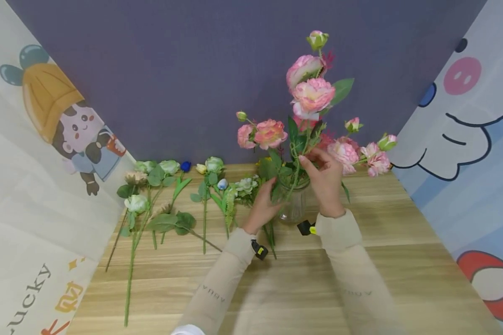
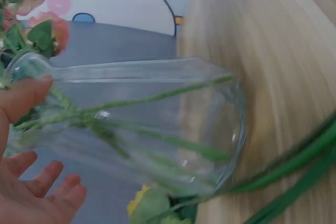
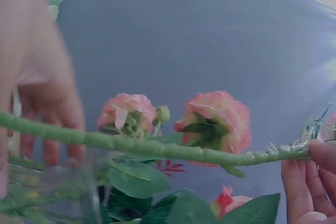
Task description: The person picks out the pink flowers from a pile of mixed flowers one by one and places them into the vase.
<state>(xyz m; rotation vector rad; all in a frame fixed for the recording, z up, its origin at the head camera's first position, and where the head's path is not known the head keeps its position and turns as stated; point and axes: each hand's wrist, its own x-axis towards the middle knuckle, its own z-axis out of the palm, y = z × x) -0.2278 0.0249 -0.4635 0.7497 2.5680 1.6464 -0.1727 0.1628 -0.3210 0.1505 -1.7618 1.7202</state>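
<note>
My right hand pinches the green stem of an artificial pink peony between thumb and fingers, above the vase mouth. The stem slants down across the rim in the head view; whether its lower end is inside cannot be told. The clear glass vase holds several crossing green stems and other pink flowers. Beside the vase neck is my left hand, fingers spread and loosely bent. Its thumb lies over the neck in the left wrist view; firm contact cannot be told.
Several pale green roses, a blue tulip and leafy stems lie on the wooden table at left. More pink blooms spread out right of the vase. A dark panel stands behind, with printed curtains at both sides.
</note>
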